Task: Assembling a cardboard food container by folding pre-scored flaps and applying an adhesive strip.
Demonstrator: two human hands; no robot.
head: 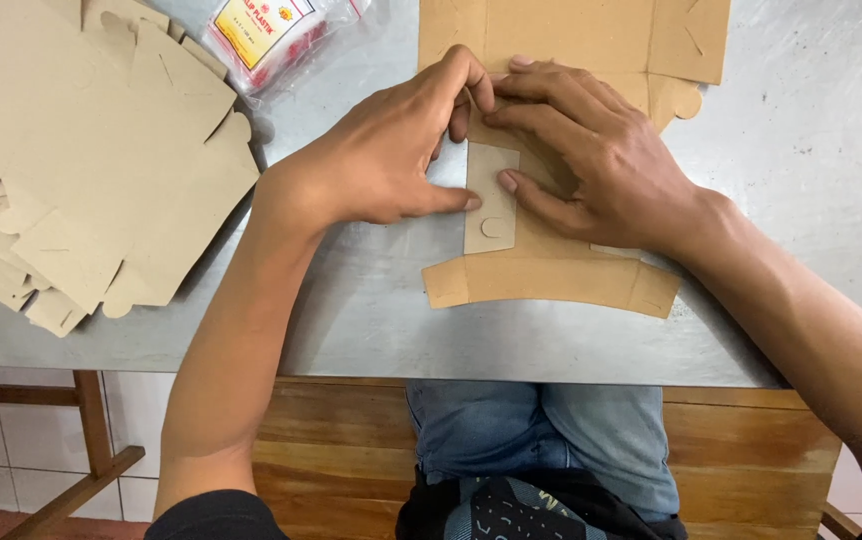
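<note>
Both hands pinching the brown cardboard blank (541,270): left hand (391,155) clamped at 9 o'clock on the side flap (489,200), right hand (591,150) pressing at 3. Best to crease firmly along the score, thumbs flat.

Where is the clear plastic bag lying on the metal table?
In the head view, the plastic bag lies at the table's far edge, left of centre, between the stack of flat cardboard blanks and the left hand.

grey metal table (371,320) with flat cardboard blank (551,275), stack of cardboard blanks (81,170), plastic packet (271,35)
</note>
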